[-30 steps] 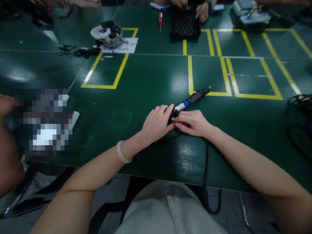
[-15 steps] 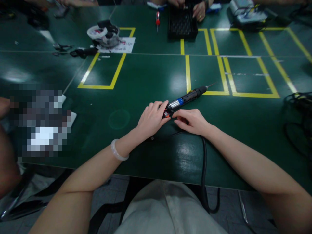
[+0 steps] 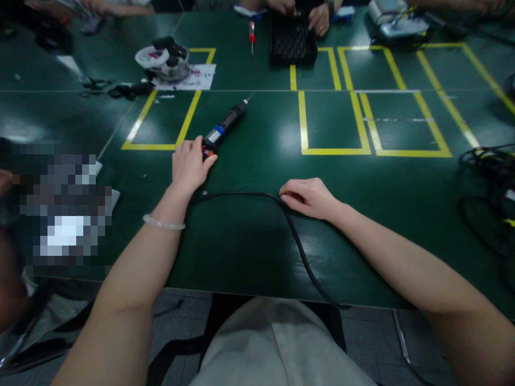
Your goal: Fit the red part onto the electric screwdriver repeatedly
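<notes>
Left hand (image 3: 187, 166): at eleven o'clock from me, its fingers are closed around the rear end of the electric screwdriver (image 3: 225, 126).
Electric screwdriver: it lies slanted over the table (image 3: 241, 241), the thin tip pointing to one o'clock.
Right hand (image 3: 311, 198): near one o'clock, its fingers are bent, thumb and index almost meeting, beside the black cable (image 3: 300, 244); if they pinch it, I cannot tell.
Black cable: it goes from near my left wrist past these fingers, then toward five o'clock, to the table edge.
Present step: I judge it as handling the tool by its rear.
Moving this tool: it calls, I think, for a firm hold and a loose cable.
</notes>
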A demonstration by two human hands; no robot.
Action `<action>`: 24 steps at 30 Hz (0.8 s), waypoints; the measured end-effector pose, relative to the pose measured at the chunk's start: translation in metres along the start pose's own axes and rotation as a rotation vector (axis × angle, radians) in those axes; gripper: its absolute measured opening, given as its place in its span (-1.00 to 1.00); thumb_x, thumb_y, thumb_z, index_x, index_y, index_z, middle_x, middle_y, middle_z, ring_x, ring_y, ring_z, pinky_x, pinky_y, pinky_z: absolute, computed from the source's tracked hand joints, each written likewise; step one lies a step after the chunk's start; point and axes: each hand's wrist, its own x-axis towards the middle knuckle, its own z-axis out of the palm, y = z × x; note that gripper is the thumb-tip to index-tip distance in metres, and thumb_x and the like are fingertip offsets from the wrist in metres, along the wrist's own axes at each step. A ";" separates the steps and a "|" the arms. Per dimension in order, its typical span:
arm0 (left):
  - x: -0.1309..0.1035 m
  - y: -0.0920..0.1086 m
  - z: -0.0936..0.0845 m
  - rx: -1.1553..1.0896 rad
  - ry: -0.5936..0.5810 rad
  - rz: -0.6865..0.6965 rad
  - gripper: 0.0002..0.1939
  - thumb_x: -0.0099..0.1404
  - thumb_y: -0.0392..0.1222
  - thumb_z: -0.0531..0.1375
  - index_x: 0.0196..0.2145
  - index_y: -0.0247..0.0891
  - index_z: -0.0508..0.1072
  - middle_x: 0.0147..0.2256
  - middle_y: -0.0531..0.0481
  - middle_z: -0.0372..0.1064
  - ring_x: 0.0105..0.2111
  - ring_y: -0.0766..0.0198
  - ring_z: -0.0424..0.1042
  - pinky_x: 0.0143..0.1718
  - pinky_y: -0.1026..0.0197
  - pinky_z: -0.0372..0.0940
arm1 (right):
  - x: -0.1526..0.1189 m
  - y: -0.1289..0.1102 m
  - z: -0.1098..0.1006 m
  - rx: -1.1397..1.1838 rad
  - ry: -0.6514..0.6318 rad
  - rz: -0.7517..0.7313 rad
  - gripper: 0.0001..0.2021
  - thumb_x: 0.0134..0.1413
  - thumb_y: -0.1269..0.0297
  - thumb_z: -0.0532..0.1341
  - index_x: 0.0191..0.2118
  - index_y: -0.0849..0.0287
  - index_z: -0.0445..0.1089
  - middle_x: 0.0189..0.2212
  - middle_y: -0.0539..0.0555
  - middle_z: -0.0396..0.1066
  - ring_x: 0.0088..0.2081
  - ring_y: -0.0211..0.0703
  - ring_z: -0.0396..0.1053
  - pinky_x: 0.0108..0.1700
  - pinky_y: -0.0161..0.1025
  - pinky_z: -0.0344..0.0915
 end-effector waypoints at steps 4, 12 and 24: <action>0.018 -0.037 0.001 0.040 0.032 -0.189 -0.27 0.53 0.26 -0.05 0.32 -0.44 0.15 0.18 -0.30 0.20 0.15 -0.21 0.18 0.16 -0.21 0.06 | 0.000 0.001 0.001 -0.011 -0.024 0.009 -0.76 0.34 0.22 0.08 -0.24 0.18 0.44 -0.39 0.04 0.50 -0.39 -0.24 0.42 -0.34 -0.31 0.15; 0.045 -0.081 0.009 0.095 0.121 -0.396 -0.38 0.57 0.13 0.00 0.28 -0.50 0.14 0.20 -0.26 0.19 0.13 -0.06 0.14 0.19 -0.21 0.02 | 0.001 0.002 0.002 -0.030 -0.034 0.006 -0.73 0.37 0.22 0.06 -0.26 0.19 0.45 -0.33 0.07 0.54 -0.33 -0.20 0.48 -0.31 -0.30 0.18; 0.046 -0.086 0.009 0.090 0.147 -0.363 -0.30 0.50 0.18 0.11 0.19 -0.61 0.19 0.19 -0.34 0.22 0.11 -0.05 0.13 0.18 -0.24 0.00 | 0.000 0.002 0.003 -0.050 -0.051 0.001 -0.71 0.40 0.22 0.04 -0.26 0.19 0.46 -0.33 0.07 0.54 -0.31 -0.19 0.49 -0.29 -0.30 0.22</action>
